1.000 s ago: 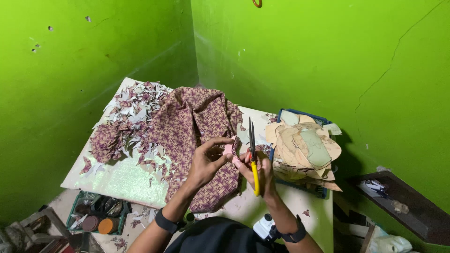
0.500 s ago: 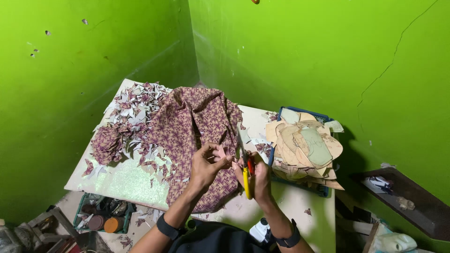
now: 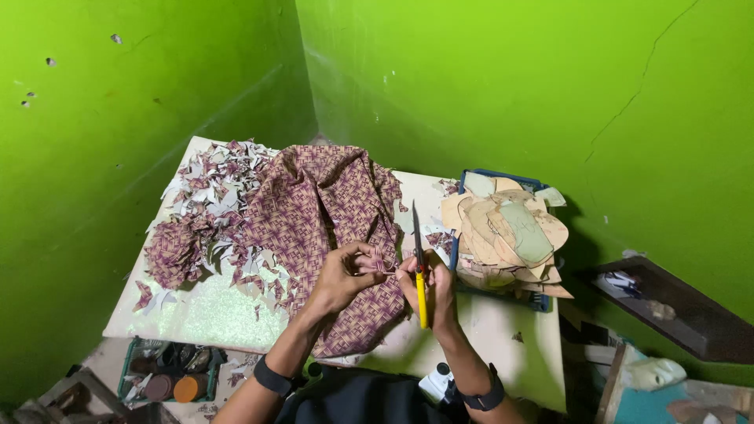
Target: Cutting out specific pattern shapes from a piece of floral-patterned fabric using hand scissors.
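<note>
Both hands meet over the near edge of the patterned cloth (image 3: pixel 322 212), which lies spread across the table (image 3: pixel 503 330). The left hand (image 3: pixel 342 276) pinches a small scrap of fabric (image 3: pixel 382 263) between its fingertips. The right hand (image 3: pixel 430 289) is closed around yellow-handled scissors (image 3: pixel 420 271), blades pointing away from the person, just beside the scrap. Left of the cloth lies a heap of cut scraps (image 3: pixel 200 216). Right of the cloth, a blue tray (image 3: pixel 503 177) holds a stack of tan cardboard templates (image 3: pixel 503 232). Below the table's near left edge, a green crate (image 3: pixel 169 373) holds round tins.
</note>
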